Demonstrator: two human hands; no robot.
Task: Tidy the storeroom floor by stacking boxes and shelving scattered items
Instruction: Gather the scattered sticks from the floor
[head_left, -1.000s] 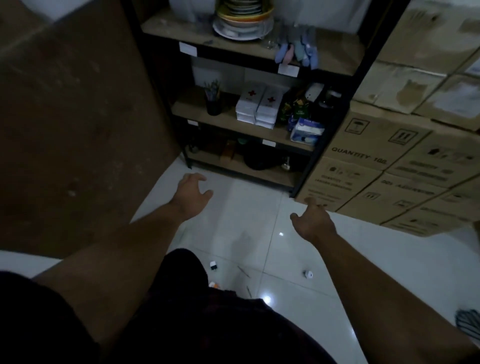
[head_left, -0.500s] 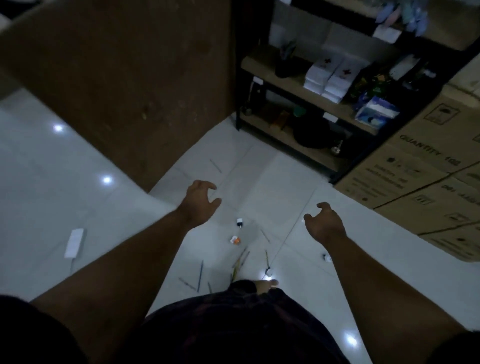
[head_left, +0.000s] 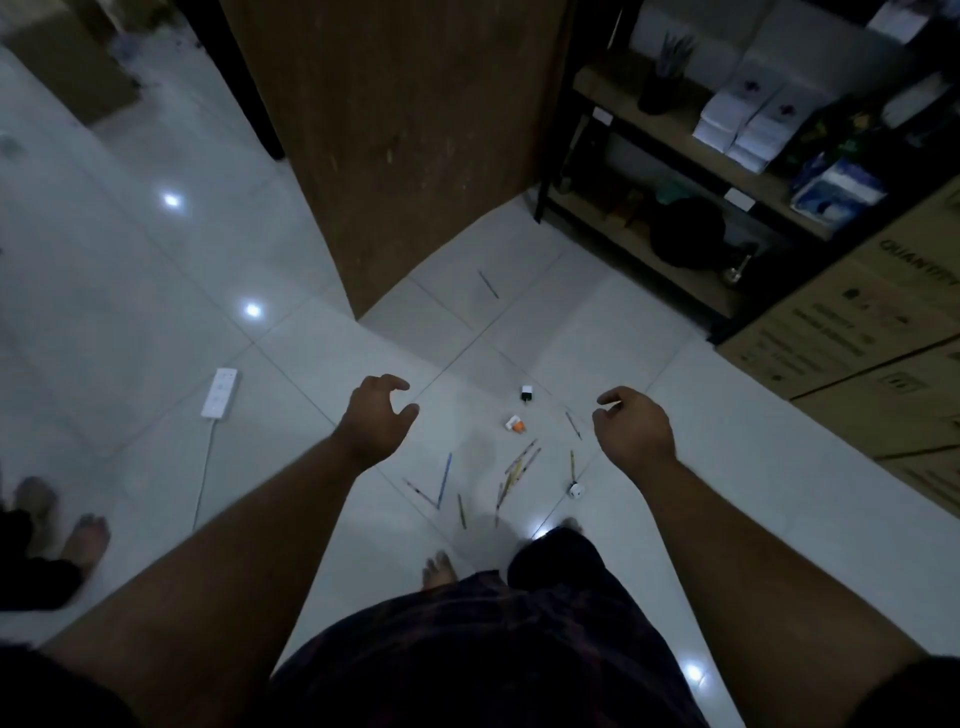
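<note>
- Left hand and right hand hover above the floor, fingers loosely curled, holding nothing.
- Between them lie scattered pencils, perhaps pens, and small plugs.
- Stacked boxes stand right.

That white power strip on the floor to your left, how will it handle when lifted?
The power strip looks rigid and probably light. Its thin cord will likely trail limply behind. On the glossy tiles it may slide if pushed.
</note>
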